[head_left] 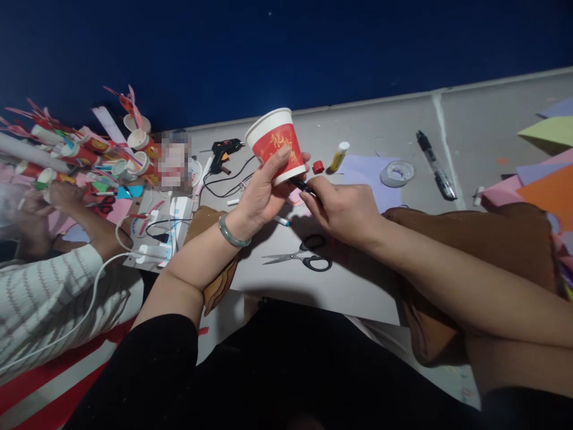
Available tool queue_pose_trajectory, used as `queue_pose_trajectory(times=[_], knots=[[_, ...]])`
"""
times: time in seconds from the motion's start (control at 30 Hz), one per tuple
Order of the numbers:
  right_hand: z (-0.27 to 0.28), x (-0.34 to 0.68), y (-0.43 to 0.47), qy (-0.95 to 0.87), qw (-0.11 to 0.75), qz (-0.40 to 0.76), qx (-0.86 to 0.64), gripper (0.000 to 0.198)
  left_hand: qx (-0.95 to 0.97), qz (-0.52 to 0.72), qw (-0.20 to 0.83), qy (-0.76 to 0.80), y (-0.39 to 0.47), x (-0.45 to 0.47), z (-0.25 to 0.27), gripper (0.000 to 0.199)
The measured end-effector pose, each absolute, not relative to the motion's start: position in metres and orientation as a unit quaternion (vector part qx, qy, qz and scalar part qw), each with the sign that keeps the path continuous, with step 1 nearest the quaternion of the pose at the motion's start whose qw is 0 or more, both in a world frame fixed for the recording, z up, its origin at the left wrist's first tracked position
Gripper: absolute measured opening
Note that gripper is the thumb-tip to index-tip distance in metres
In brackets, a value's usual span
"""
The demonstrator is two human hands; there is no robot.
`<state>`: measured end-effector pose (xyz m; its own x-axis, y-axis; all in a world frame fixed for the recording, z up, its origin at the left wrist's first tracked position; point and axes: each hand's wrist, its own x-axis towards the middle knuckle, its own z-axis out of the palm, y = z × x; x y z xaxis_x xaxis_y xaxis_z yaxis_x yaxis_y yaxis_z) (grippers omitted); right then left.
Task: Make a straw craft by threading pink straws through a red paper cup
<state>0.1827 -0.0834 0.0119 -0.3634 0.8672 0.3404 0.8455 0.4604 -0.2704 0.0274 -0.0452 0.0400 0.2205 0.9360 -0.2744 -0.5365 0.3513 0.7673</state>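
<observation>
Black clothing (pixel 286 364) covers the body of the seated person, closest of all, below the table's edge. Their forearms reach over a pale table (pixel 250 272) and meet at a paper cup (pixel 274 140), white with a red band and gold characters, raised above the tabletop and tilted, rim up. The left hand (pixel 268 191), a green bangle (pixel 233 237) at its wrist, grips the cup, thumb on the near side, fingers curled around the far side. The right hand (pixel 342 206) pinches a slim black tool (pixel 299 184) between thumb and bent forefinger at the cup's base; that hand hides most of it, so I cannot tell what it is or whether it touches. Open scissors (pixel 293 257) lie between the forearms. Beyond the hands are a black glue gun (pixel 220 156) with its cord, a red cap (pixel 317 166), a yellow glue stick (pixel 338 157), lilac paper (pixel 364 176), a tape roll (pixel 397 181) and a black pen (pixel 435 165). The right forearm crosses a brown item (pixel 487 239); coloured paper (pixel 548 191) is heaped past it. On the left, a white power strip (pixel 179 218) and decorated cups (pixel 142 143) crowd the table beside a co-worker's striped sleeve (pixel 49 286).
</observation>
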Motion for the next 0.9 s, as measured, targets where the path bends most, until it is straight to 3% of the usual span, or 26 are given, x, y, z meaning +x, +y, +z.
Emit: queue_pose_trajectory(times=[0.23, 0.37, 0.5, 0.6, 0.73, 0.9], knots=[[0.014, 0.184, -0.080, -0.779, 0.326, 0.211, -0.493, 0.025, 0.272, 0.510, 0.741, 0.342, -0.043, 0.028, 0.047, 0.039], [0.016, 0.186, -0.073, -0.704, 0.385, 0.379, -0.462, 0.030, 0.291, 0.514, 0.733, 0.338, -0.038, 0.028, 0.042, 0.027], [0.015, 0.187, -0.066, -0.570, 0.394, 0.589, -0.415, 0.040, 0.321, 0.508, 0.724, 0.338, -0.033, 0.024, 0.036, 0.011], [0.017, 0.188, -0.063, -0.477, 0.382, 0.694, -0.381, 0.037, 0.338, 0.522, 0.715, 0.320, -0.029, 0.023, 0.032, 0.006], [0.020, 0.190, -0.061, -0.416, 0.370, 0.750, -0.359, 0.033, 0.325, 0.524, 0.714, 0.332, -0.023, 0.031, 0.028, 0.016], [0.021, 0.191, -0.059, -0.426, 0.390, 0.733, -0.360, 0.035, 0.293, 0.504, 0.735, 0.346, -0.014, 0.048, 0.033, 0.024]])
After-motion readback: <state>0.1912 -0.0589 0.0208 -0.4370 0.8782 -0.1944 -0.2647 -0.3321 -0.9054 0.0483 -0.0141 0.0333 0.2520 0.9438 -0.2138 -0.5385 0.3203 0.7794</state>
